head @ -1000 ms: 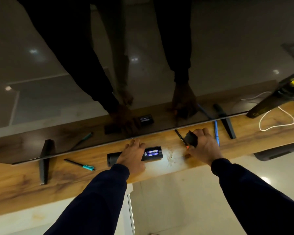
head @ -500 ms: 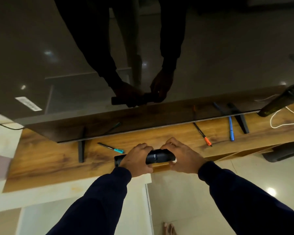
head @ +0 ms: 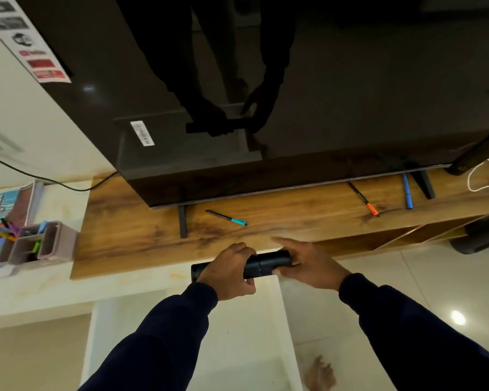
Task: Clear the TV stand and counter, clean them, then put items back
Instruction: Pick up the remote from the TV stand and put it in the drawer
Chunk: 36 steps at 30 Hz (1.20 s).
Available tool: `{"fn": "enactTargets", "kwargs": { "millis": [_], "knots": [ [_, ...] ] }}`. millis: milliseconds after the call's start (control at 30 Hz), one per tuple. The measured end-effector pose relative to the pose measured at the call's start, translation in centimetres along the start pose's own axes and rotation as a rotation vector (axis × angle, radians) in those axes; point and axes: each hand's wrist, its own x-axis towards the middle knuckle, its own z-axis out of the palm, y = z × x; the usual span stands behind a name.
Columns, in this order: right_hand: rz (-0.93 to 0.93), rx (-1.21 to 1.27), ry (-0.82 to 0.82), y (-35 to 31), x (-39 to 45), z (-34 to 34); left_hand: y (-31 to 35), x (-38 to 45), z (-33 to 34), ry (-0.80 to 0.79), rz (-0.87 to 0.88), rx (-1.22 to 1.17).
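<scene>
Currently both hands share one black cylinder (head: 266, 263), some kind of speaker or torch, type unclear, held off the near edge of the wooden desk (head: 141, 235) and not resting on it. Long axis runs left-right, roughly parallel to the desk edge. Left hand (head: 227, 270) has fingers curled round the middle-left of the body, a full wrap, with a short stub sticking out past it on the left. Right hand (head: 308, 263) is at the right end, thumb under and fingers loosely cupping the end cap, index finger extended over the top; looks like a lighter hold than the left.

Left hand carries most of it, so judging by grip, that hand is placed to take it away alone.

Not yet cleared from the desk under the TV (head: 294, 94): teal-capped pen (head: 227, 218) just far of the hands, nearest the left hand; orange-tipped pen (head: 363, 198) and blue pen (head: 407, 191) further right, closer to the right hand. White cord (head: 480, 179) at far right. Organizer with markers (head: 37, 244) sits on the white counter at left, well apart.
</scene>
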Motion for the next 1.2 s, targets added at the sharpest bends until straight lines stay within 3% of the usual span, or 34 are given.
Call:
{"fn": "enactTargets", "kwargs": {
  "millis": [133,233,433,967,1100,1200],
  "knots": [
    [0.243,0.68,-0.057,-1.0,-1.2,2.5,-1.3,-2.8,0.2,-0.01,0.024,-0.003],
    [0.285,0.8,-0.114,-0.7,-2.0,4.0,-1.9,-4.5,0.7,-0.032,0.04,-0.006],
    [0.313,0.84,-0.177,0.2,-3.6,6.7,-2.6,-6.9,2.5,-0.062,0.054,0.001],
    [0.409,0.932,-0.12,2.9,-5.6,9.5,-2.3,-8.1,6.6,-0.137,0.008,-0.04],
    [0.414,0.859,-0.037,2.4,-5.6,10.9,-2.7,-8.7,8.5,-0.081,-0.104,-0.113],
    [0.424,0.708,0.103,1.9,-5.1,12.9,-2.3,-8.3,10.8,-0.023,-0.406,-0.287]
  ]
}}
